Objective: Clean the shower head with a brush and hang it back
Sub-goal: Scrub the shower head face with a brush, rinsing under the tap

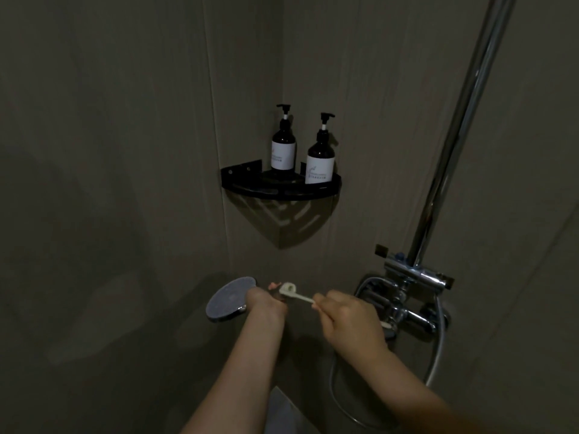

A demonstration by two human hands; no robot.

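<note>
Dimly, left hand [264, 300] clamped on round grey shower head [230, 297], right hand [347, 317] pinching white toothbrush-like brush [293, 292]; risk: wet handle slipping, hose [438, 349] tugging.

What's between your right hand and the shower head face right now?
In the head view: the brush reaching out from the right hand, then the left hand gripping the shower head.

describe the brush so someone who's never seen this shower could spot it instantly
Start at the chrome riser pipe on the right wall and follow it down to the mixer valve. Just left of the valve, the right hand pinches a slim toothbrush-style brush. Its pale head is the lightest thing there, beside the round grey shower head that the left hand holds.
</note>
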